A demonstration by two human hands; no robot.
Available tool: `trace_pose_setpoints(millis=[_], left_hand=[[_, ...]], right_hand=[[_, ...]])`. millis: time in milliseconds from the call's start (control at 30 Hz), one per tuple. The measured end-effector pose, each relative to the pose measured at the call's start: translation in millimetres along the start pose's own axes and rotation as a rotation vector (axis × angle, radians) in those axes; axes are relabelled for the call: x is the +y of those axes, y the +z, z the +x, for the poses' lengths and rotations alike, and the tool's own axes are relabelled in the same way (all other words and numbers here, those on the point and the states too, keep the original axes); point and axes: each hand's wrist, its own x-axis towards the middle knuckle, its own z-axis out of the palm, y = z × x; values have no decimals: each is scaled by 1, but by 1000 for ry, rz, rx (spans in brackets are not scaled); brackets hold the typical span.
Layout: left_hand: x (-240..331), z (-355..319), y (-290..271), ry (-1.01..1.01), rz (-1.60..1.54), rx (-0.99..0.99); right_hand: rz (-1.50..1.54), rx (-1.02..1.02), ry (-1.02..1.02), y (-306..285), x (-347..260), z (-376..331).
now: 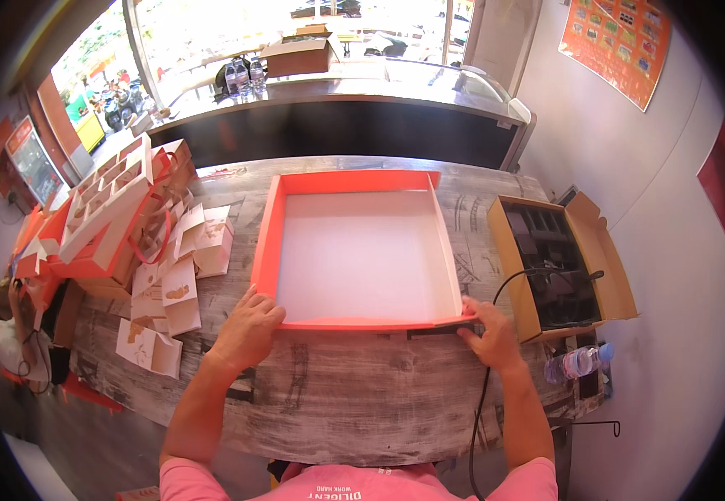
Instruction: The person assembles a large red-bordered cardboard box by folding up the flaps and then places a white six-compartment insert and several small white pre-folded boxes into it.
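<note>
In the middle of the table lies a shallow open cardboard box (362,250), orange-red on its left, far and near walls and white inside. Its right wall looks pale, and a flap end sticks out at the far right corner. My left hand (250,326) grips the near left corner, fingers closed along the outer edge. At the near right corner my right hand (491,336) pinches the wall between thumb and fingers. Part of each grip is hidden by the hand itself. Past my right hand runs a black cable (481,401).
White folded cartons (180,296) pile up on the left, beside a divided white tray (108,196) on orange boxes. On the right, a brown carton (529,321) holds black items near a plastic bottle (578,364). A counter (337,129) stands behind; a person (13,338) is far left.
</note>
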Motion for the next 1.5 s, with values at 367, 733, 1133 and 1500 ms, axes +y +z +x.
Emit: trace_pose_setpoints(millis=[367, 733, 1133, 1500], left_hand=[[-3, 35, 42, -84, 181, 406], [102, 17, 55, 197, -341, 323], [53, -13, 43, 158, -373, 210], [29, -14, 38, 244, -292, 209]], right_hand=[[93, -177, 25, 20, -49, -25], [260, -377, -129, 94, -100, 0], [-348, -136, -436, 58, -66, 77], [-274, -144, -509, 62, -41, 75]])
